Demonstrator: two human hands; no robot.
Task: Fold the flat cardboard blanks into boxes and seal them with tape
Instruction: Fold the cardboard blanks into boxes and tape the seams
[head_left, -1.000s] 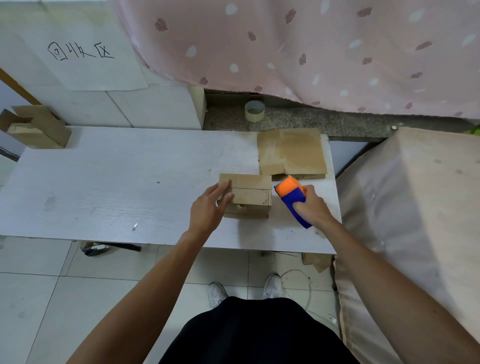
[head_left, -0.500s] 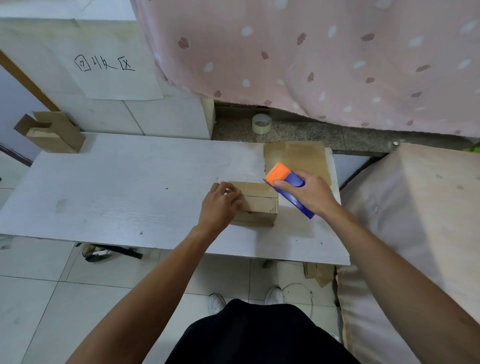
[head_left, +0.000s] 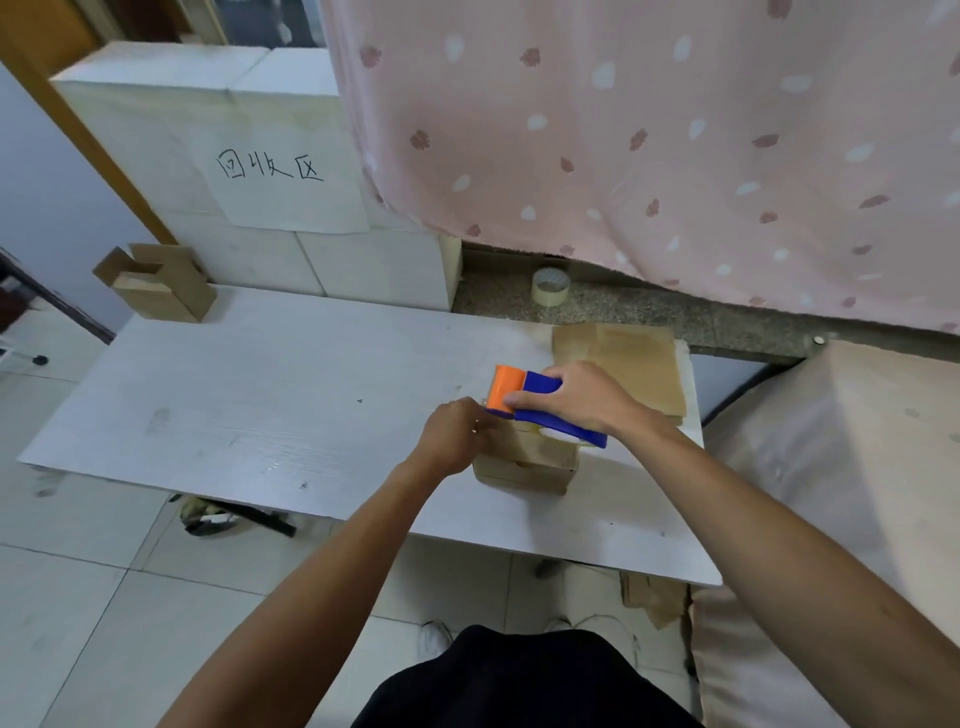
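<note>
Head view. Small cardboard box (head_left: 524, 462) on bench (head_left: 260, 405), 4 o'clock sector; flaps down, contents hidden. Left hand (head_left: 452, 436) curled on its 9 o'clock end. Right hand (head_left: 576, 400) grips orange-blue tape dispenser (head_left: 530, 400), set on the box top. Flat blanks (head_left: 623, 358) stacked at 2 o'clock. Open-flapped box (head_left: 161, 283) at 10 o'clock corner, inside not visible. Tape roll (head_left: 550, 286) on ledge, 1 o'clock.

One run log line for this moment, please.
taping | right hand: grips tape dispenser over cardboard box | left hand: at box's left end, grip unclear
</note>
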